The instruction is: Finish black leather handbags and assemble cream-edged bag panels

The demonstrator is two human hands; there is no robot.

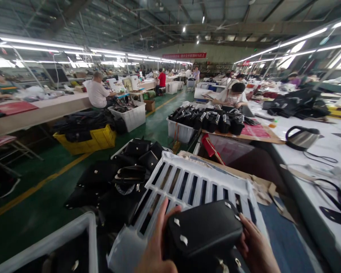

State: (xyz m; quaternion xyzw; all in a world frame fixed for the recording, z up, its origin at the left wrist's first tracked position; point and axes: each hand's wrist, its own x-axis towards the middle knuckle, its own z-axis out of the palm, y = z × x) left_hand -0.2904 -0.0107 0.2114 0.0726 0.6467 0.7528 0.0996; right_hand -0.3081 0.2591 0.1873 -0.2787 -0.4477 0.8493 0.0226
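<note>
A boxy black handbag is held between both hands near the bottom of the head view. Small whitish tabs stick up from its top face, and metal fittings show low on its front. My left hand grips its left side, thumb and fingers partly hidden by the bag. My right hand closes on the right end, fingers curled at the edge. Beneath the bag lies a white slatted plastic rack. Left of the rack, several black bags are heaped in a white bin.
Another white bin stands at lower left. A yellow crate overflows with black pieces by the aisle. Farther on, a row of black bags sits before a seated person. The right-hand white table holds loose straps.
</note>
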